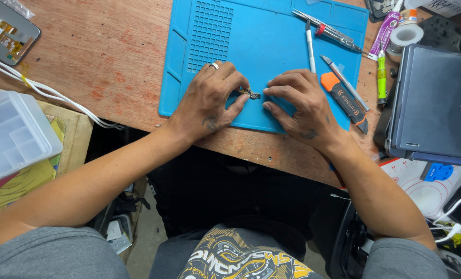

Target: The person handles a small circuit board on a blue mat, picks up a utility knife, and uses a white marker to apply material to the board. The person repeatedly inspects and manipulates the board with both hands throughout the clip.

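Blue mat (292, 31): small part (251, 94) between fingers (236, 106).

Your one head-worn camera looks steeply down from close above, over your forearms, onto the blue mat (261, 46) at the desk (106, 57) edge.

A small electronics repair workshop is suggested. A blue silicone work mat (261, 46) is laid on a worn wooden surface (101, 51), and hand tools are scattered at two o'clock: tweezers (327, 30), a green-handled screwdriver (382, 77) and an orange utility knife (345, 101). A bare display panel (5, 32) is seen at ten o'clock (its flex cable exposed), a clear compartment box (13, 134) at nine o'clock.
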